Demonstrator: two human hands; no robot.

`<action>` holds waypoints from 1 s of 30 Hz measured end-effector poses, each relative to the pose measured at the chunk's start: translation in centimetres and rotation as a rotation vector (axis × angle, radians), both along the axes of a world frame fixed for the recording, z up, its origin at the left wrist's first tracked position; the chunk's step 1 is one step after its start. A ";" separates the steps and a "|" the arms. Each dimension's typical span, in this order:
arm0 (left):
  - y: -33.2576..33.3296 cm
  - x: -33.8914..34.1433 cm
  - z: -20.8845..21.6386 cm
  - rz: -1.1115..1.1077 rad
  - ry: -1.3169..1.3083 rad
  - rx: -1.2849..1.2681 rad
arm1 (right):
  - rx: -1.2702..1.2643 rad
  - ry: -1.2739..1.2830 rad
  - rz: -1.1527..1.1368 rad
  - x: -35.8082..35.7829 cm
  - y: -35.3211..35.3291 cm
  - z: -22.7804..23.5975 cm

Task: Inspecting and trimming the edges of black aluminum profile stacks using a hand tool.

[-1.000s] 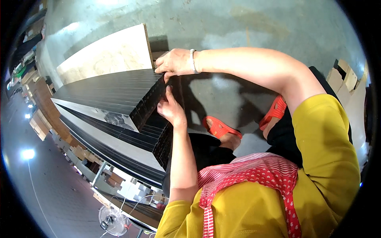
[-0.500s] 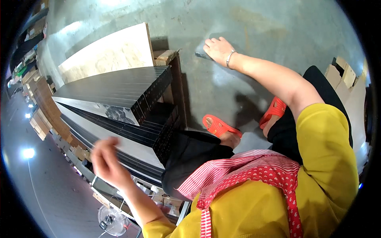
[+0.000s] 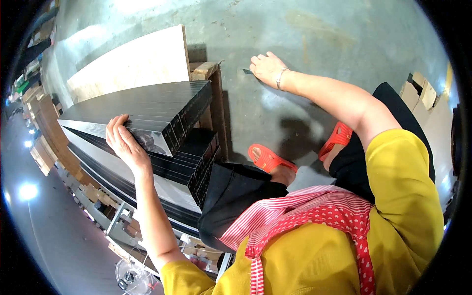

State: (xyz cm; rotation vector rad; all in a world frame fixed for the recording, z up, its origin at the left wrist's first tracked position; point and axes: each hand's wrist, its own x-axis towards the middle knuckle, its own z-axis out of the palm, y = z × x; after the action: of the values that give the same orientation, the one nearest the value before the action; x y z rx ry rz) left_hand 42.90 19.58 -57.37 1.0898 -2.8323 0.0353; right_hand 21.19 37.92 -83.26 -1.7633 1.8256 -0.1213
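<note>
My left hand (image 3: 127, 143) is closed over the near edge of an upper bundle of long black bars (image 3: 152, 108), its fingertips on the top face. The bars lie side by side, with small holes in their ends and a pale, scuffed side face. Below sits a second bundle of black bars (image 3: 182, 167), set at a slight angle. Out to the right, above the floor, my right hand (image 3: 268, 70) has its fingers curled round a thin dark flat strip (image 3: 247, 72). Only the strip's tip shows; its kind is hidden by the hand.
A pale board (image 3: 132, 61) stands on edge beyond the bars, by a wooden support (image 3: 205, 71). My feet in orange slippers (image 3: 270, 158) are on the grey floor (image 3: 314, 54). Cardboard pieces (image 3: 418, 98) stand at the right, and a fan (image 3: 132, 279) at the lower left.
My left hand has moved up from beside the bundles onto the upper bundle's edge and taken hold there. The right hand, strip in it, has shifted slightly down and left.
</note>
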 end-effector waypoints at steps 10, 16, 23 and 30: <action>-0.4 -0.3 0.6 0.009 -0.031 0.055 | 0.054 -0.213 -0.200 0.7 1.3 -0.2; 1.3 -3.2 0.6 0.022 0.055 0.088 | 0.051 -0.829 -0.655 3.2 -3.3 5.2; 1.4 -4.2 0.4 0.023 -0.071 0.129 | -0.065 -0.846 -0.612 5.5 -4.0 6.8; 1.2 -3.5 0.3 0.090 -0.048 0.180 | -0.214 -0.874 -0.569 6.1 -4.0 9.8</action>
State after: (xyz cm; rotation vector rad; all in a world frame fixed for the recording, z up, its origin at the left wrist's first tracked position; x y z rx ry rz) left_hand 39.43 20.81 -57.04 1.2680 -2.8720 -0.1923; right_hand 27.29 33.95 -73.45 -0.9750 1.5826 -1.1459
